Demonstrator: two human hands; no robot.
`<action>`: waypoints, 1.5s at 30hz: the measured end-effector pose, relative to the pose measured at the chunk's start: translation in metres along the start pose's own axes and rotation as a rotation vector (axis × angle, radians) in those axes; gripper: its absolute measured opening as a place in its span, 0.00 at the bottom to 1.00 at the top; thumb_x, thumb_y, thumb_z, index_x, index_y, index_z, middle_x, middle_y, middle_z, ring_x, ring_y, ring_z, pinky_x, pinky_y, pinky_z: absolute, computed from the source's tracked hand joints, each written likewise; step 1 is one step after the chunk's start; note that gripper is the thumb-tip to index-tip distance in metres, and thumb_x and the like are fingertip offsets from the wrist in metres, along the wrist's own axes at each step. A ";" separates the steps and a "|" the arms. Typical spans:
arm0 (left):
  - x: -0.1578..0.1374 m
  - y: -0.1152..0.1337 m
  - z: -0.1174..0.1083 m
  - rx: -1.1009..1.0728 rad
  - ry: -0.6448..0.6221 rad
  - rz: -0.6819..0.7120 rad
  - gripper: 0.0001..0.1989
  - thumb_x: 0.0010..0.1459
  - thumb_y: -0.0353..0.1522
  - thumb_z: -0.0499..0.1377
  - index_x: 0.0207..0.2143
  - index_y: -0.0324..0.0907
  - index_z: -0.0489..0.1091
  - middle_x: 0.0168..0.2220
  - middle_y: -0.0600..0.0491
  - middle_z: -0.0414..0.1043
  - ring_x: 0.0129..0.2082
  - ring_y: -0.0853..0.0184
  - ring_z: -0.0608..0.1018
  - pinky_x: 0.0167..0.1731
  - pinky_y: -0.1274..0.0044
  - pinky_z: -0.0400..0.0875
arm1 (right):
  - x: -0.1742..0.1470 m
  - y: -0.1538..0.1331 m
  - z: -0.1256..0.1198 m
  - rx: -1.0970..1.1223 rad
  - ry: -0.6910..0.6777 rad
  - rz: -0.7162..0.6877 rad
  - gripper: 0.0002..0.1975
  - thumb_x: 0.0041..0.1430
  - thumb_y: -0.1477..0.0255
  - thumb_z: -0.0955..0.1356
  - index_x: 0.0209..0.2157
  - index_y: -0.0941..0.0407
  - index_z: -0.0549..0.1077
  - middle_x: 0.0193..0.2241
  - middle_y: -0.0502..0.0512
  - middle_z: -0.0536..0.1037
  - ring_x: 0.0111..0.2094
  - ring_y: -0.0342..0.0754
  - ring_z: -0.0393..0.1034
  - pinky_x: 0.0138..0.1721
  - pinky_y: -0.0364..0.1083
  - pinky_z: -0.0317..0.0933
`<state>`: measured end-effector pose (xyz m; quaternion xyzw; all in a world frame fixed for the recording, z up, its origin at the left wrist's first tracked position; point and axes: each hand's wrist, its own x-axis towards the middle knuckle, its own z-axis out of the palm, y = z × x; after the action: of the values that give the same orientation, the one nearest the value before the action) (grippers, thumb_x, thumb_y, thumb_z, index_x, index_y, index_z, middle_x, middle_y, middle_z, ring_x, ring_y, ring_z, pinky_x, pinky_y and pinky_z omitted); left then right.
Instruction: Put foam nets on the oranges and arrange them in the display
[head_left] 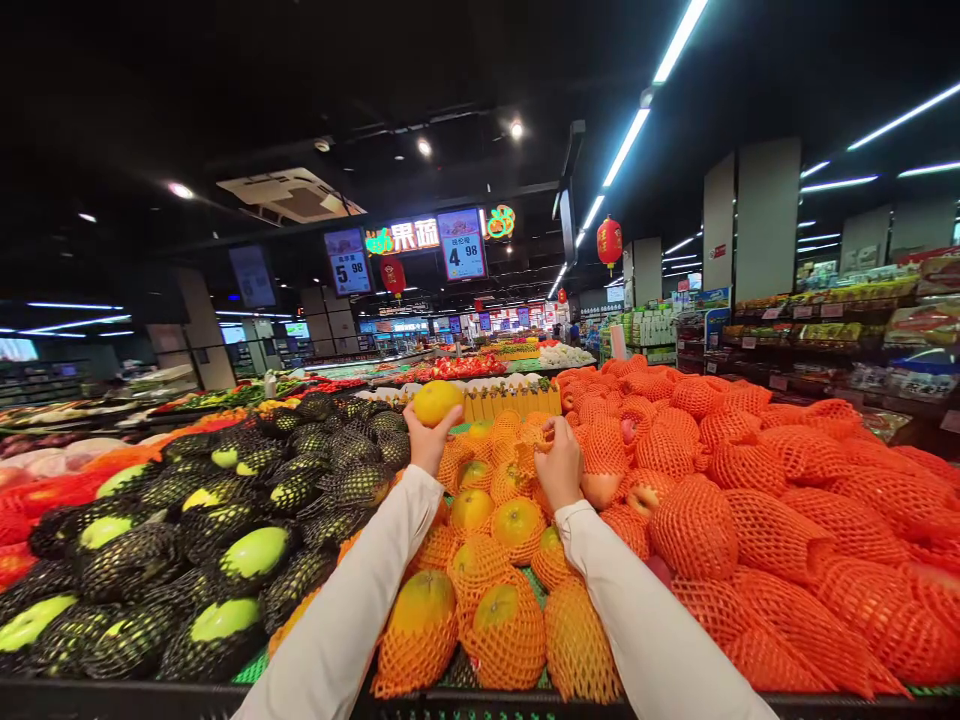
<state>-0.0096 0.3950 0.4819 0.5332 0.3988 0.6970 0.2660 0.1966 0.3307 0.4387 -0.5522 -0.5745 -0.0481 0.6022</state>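
A bare yellow-orange orange (pixel 438 404) is raised above the display, with my left hand (pixel 429 442) closed around it from below. My right hand (pixel 559 462) is closed, its fingers pinching an orange foam net (pixel 531 437) at the far part of the pile. Beneath both hands lie several oranges (pixel 499 612) in orange foam nets, with their tops showing through the openings. The fingertips of my right hand are partly hidden behind the hand itself.
Green fruits in black foam nets (pixel 255 552) are heaped on the left. Apples in red-orange foam nets (pixel 697 525) fill the right side. A yellow picket divider (pixel 511 402) stands behind the oranges. Price screens (pixel 462 245) hang overhead, and stocked shelves (pixel 821 310) line the right.
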 end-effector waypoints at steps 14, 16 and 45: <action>-0.048 -0.016 0.013 0.615 -0.931 0.260 0.49 0.38 0.52 0.72 0.60 0.46 0.59 0.58 0.40 0.70 0.57 0.48 0.74 0.59 0.58 0.67 | 0.005 0.015 -0.003 -0.075 0.032 0.108 0.25 0.48 0.82 0.61 0.50 0.54 0.69 0.40 0.59 0.78 0.40 0.51 0.71 0.40 0.46 0.57; -0.046 -0.020 0.011 0.542 -0.946 0.217 0.46 0.41 0.52 0.71 0.58 0.46 0.59 0.57 0.41 0.71 0.55 0.50 0.76 0.57 0.59 0.69 | 0.007 0.019 -0.001 -0.065 0.040 0.119 0.24 0.49 0.80 0.62 0.49 0.54 0.70 0.40 0.59 0.78 0.40 0.52 0.71 0.41 0.47 0.58; -0.044 -0.031 0.007 0.392 -0.729 0.158 0.42 0.38 0.48 0.74 0.54 0.41 0.68 0.57 0.40 0.70 0.53 0.52 0.74 0.55 0.59 0.70 | 0.011 -0.003 0.000 0.871 -0.192 0.378 0.21 0.40 0.63 0.69 0.39 0.52 0.66 0.19 0.40 0.63 0.18 0.39 0.52 0.20 0.40 0.46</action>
<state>0.0077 0.3788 0.4332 0.8145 0.3612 0.3920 0.2290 0.1982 0.3361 0.4490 -0.3455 -0.4840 0.3584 0.7197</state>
